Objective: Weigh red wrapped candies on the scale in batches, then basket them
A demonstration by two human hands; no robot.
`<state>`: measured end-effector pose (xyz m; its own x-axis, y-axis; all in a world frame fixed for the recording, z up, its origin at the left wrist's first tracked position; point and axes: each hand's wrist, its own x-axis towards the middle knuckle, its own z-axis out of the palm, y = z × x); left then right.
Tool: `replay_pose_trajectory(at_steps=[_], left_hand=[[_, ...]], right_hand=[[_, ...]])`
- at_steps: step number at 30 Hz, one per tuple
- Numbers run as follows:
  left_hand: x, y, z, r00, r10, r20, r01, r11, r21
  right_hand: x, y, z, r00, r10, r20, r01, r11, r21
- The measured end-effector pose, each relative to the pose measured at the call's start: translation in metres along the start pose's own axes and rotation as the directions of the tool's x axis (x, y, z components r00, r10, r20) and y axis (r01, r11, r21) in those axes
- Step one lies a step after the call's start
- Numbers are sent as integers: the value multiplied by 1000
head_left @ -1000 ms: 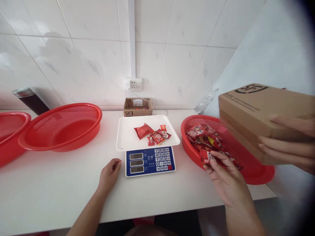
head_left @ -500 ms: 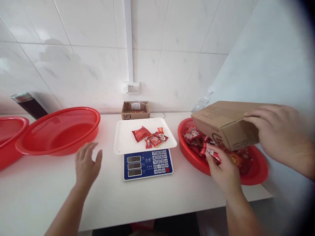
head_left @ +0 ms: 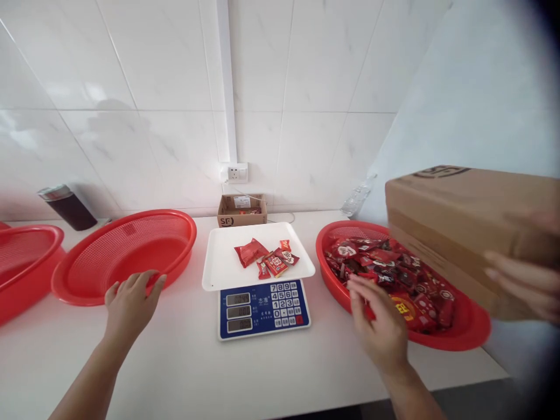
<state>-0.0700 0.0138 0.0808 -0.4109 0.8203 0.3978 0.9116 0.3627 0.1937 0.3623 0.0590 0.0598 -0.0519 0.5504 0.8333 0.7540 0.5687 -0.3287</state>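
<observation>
My left hand point(head_left: 131, 303) lies with spread fingers on the white counter, its fingertips at the front rim of an empty red mesh basket point(head_left: 131, 251). My right hand point(head_left: 380, 329) hovers at the front rim of another red basket point(head_left: 468, 338), which is full of red candy packets point(head_left: 394, 268). That hand is blurred, and I cannot see whether it holds a packet. Between the baskets stands a blue digital scale point(head_left: 262, 309) with a white tray point(head_left: 223, 262) carrying several red candy packets point(head_left: 266, 256).
Another person's hand point(head_left: 520, 280) holds a large cardboard box point(head_left: 459, 204) above the right basket's far side. A third red basket point(head_left: 26, 256) is at the far left. A small open carton point(head_left: 241, 210), a dark cylinder point(head_left: 67, 207) and a plastic bottle point(head_left: 356, 198) stand along the tiled wall.
My left hand moved left from beside the scale to the empty basket's rim. The other person's box dipped low over the right basket, then rose and pulled back right. The basket holds more packets.
</observation>
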Motion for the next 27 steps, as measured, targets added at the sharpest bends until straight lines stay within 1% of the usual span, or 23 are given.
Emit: replay_pose_trajectory(at_steps=[1, 2, 3, 5, 6, 8, 10, 12, 13, 15, 17, 19, 21, 23, 25, 27], left_hand=[[-2, 2, -1, 1000, 11, -14, -12, 1000, -7], [-3, 6, -1, 999, 34, -32, -35, 999, -20], [-4, 12, -2, 996, 76, -49, -78, 996, -46], [-3, 30, -1, 977, 204, -65, -211, 968, -136], [-1, 42, 0, 959, 277, -55, -282, 939, -195], [4, 71, 3, 914, 407, -3, -388, 869, -306], [13, 100, 10, 862, 500, 82, -440, 818, -370], [23, 127, 19, 815, 553, 172, -459, 798, -391], [28, 138, 24, 799, 566, 203, -464, 795, -391], [37, 155, 34, 782, 578, 234, -473, 794, -383], [42, 165, 41, 781, 581, 230, -481, 794, -372], [45, 167, 42, 797, 565, 215, -477, 806, -350], [48, 160, 35, 834, 522, 179, -455, 834, -312], [54, 145, 23, 880, 458, 124, -416, 871, -262], [62, 124, 7, 927, 372, 45, -359, 918, -170], [69, 105, -5, 958, 281, -52, -283, 958, -48]], right_hand=[[-6, -5, 5, 999, -34, 25, 32, 998, 55], [-14, -9, 12, 998, -43, 56, 37, 995, 93], [-22, -9, 19, 996, -20, 82, 11, 994, 112], [-39, -4, 32, 988, 89, 124, -104, 988, 116], [-48, 0, 38, 976, 155, 152, -173, 978, 113], [-62, 9, 47, 938, 262, 226, -292, 950, 113], [-71, 15, 51, 897, 332, 292, -381, 915, 130], [-77, 19, 53, 850, 418, 319, -480, 865, 147], [-78, 20, 53, 822, 469, 323, -534, 832, 152], [-79, 22, 54, 755, 568, 327, -637, 753, 163], [-79, 25, 54, 703, 625, 340, -702, 686, 192], [-79, 28, 56, 675, 645, 357, -733, 642, 224], [-80, 30, 57, 667, 646, 371, -742, 622, 249], [-81, 31, 59, 666, 640, 384, -743, 617, 260], [-80, 31, 60, 669, 633, 390, -740, 617, 268], [-79, 30, 60, 670, 630, 393, -739, 616, 271]])
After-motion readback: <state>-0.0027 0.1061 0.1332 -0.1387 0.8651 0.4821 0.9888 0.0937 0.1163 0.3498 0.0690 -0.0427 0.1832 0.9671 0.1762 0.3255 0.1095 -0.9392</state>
